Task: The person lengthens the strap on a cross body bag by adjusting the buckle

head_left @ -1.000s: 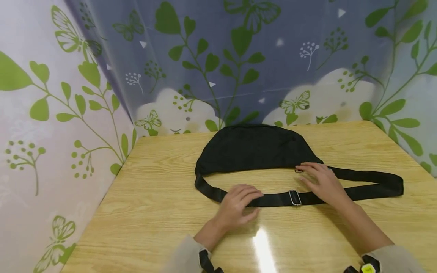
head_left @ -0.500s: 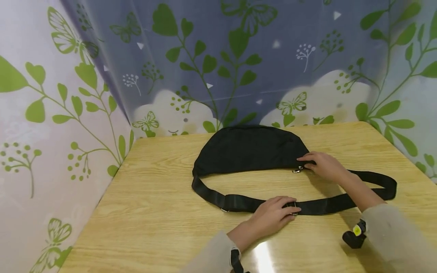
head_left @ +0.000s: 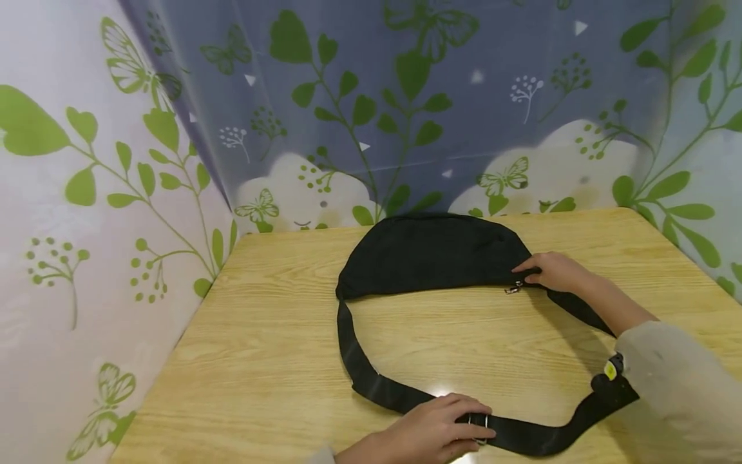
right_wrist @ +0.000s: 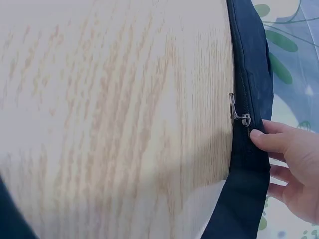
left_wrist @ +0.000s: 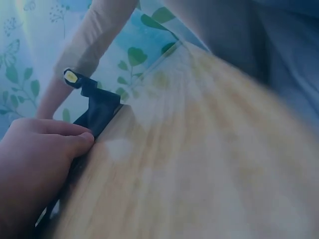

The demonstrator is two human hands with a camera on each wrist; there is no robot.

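A black waist bag (head_left: 429, 254) lies flat at the back of the table, its webbing strap (head_left: 530, 437) looped out toward the front. My left hand (head_left: 435, 428) grips the strap at its metal slide buckle (head_left: 478, 420), near the front of the table. In the left wrist view, thumb and finger pinch the strap's edge. At the bag's right end, my right hand (head_left: 556, 272) pinches the fabric beside the zipper pull (right_wrist: 241, 118). The right wrist view shows the thumb (right_wrist: 264, 139) on the zipper side and fingers behind. My right forearm hides part of the strap.
The wood-grain table (head_left: 278, 335) meets a patterned cloth backdrop (head_left: 324, 116) at the back and on both sides. A wrist camera (head_left: 611, 374) on the right sleeve overlaps the strap in the head view.
My left hand has taken hold of the strap at the buckle and drawn it toward the front, widening the loop. My right hand has moved onto the bag's right end and stays there.
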